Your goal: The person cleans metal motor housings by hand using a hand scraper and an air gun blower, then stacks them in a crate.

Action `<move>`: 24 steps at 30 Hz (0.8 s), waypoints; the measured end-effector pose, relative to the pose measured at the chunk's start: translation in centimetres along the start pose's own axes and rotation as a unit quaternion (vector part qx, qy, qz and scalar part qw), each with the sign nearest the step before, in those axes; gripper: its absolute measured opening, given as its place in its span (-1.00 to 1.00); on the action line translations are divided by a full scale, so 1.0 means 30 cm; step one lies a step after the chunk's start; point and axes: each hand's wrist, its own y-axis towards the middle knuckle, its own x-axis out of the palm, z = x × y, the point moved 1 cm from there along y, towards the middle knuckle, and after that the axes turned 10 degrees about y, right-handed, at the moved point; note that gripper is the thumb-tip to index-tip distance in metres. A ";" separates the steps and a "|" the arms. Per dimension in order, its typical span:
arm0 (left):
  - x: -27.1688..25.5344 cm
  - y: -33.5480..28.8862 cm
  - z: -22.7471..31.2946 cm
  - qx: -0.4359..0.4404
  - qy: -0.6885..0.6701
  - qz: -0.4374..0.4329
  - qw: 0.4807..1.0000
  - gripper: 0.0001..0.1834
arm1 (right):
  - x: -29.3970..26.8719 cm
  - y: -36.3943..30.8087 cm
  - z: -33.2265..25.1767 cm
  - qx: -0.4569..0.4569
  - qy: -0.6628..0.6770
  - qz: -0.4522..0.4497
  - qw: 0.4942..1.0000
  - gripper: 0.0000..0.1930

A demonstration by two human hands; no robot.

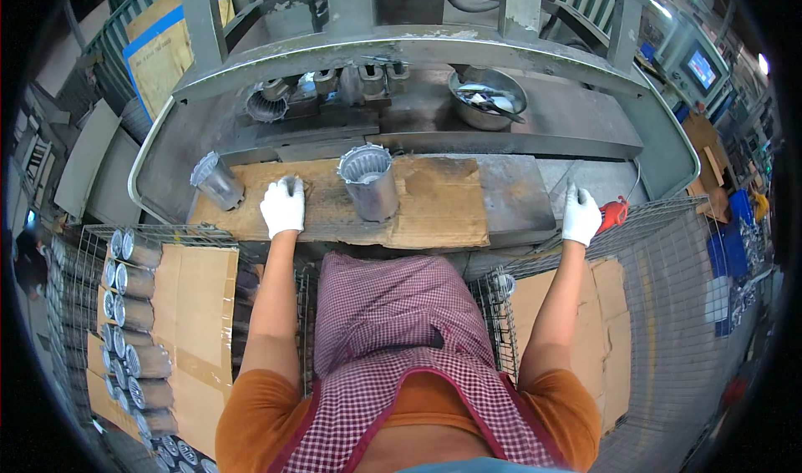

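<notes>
My left hand (282,207), in a white glove, rests at the cardboard sheet (439,210) on the bench with its fingers curled. Whatever those fingers may hold is hidden. To its right a grey metal cylinder (373,193) with a toothed, open rim stands upright. A similar metal cylinder (219,182) leans at the sheet's left end. My right hand (581,217), also gloved in white, is over the bench's right side with fingers pinched together; anything between them is too small to make out. Beside it sits a red object (614,214), its kind unclear.
A metal bowl (491,116) with several tools stands on the raised ledge, near a row of metal fixtures (326,85). Wire cages flank me: the left holds several metal cylinders (136,314) and cardboard (196,306), the right holds cardboard (606,323). A frame bar (418,45) crosses above the bench.
</notes>
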 end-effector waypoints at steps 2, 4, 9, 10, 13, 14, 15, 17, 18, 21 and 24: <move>-0.026 -0.009 0.015 0.010 -0.005 0.104 0.995 -0.56 | 0.008 -0.006 0.012 0.022 0.029 0.009 0.999 -0.52; -0.043 -0.016 0.031 0.041 0.030 0.102 0.993 -0.58 | -0.002 -0.004 0.009 0.045 0.036 0.007 0.998 -0.53; -0.043 -0.012 0.051 0.096 0.075 -0.036 0.992 -0.61 | -0.056 0.045 -0.127 0.020 0.062 -0.065 0.996 -0.55; -0.042 -0.011 0.050 0.098 0.074 -0.033 0.992 -0.61 | -0.055 0.054 -0.179 -0.018 0.086 -0.059 0.994 -0.54; -0.040 -0.007 0.044 0.098 0.066 -0.026 0.993 -0.61 | 0.015 0.119 -0.371 -0.142 0.091 -0.049 0.984 -0.39; -0.040 -0.008 0.042 0.096 0.067 -0.026 0.993 -0.61 | 0.044 0.136 -0.423 -0.183 0.079 -0.041 0.979 -0.34; -0.041 -0.008 0.041 0.098 0.060 -0.024 0.993 -0.61 | 0.083 0.147 -0.468 -0.177 0.020 -0.024 0.984 -0.34; -0.042 -0.008 0.040 0.094 0.062 -0.027 0.993 -0.61 | 0.150 0.182 -0.529 -0.149 -0.030 -0.076 0.985 -0.41; -0.043 -0.008 0.039 0.092 0.053 -0.029 0.994 -0.61 | 0.172 0.199 -0.545 -0.158 -0.018 -0.119 0.980 -0.44; -0.047 -0.006 0.039 0.082 0.051 -0.040 0.995 -0.61 | 0.203 0.195 -0.558 -0.208 0.011 -0.167 0.964 -0.60; -0.046 -0.007 0.039 0.072 0.053 -0.047 0.995 -0.61 | 0.183 0.143 -0.559 -0.213 0.132 -0.119 0.961 -0.64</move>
